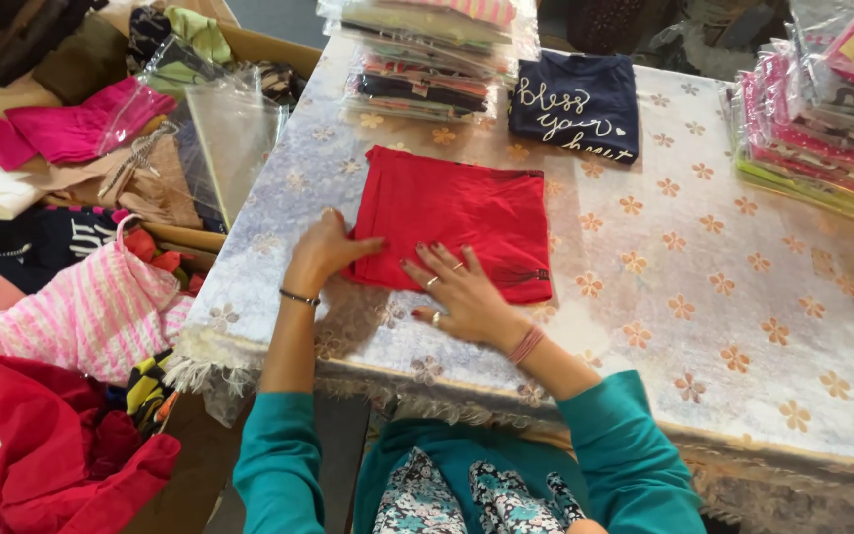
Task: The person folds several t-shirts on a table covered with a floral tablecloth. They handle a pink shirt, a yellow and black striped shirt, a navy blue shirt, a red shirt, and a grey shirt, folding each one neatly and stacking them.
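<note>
The folded red garment [457, 218] lies flat near the front edge of the surface [704, 287], which wears a pale cloth strewn with orange flowers. The left hand [326, 249] sits at the garment's lower left corner, its grip narrow, fingers curled over the edge with a fold of cloth seemingly pinched beneath the thumb. The right hand [462, 297] lies flat and spread, fingers splayed across the lower edge, pressing rather than holding anything. Both forearms come up from the near edge in teal sleeves, wrists low, the left bent inward.

As I judge it, the fold could spring open or skew if the left corner is tugged while the right palm lets up; the slick-looking cloth might also let the whole piece slide.

Behind it lies a folded navy shirt [575, 104] with white script, and beside that a stack of bagged garments [427, 54]. More bagged stacks [822, 129] stand at the far right. To the left, off the surface, loose clothes fill a cardboard box [259, 44], with a pink striped piece [91, 316] and a red heap [61, 455] nearer
</note>
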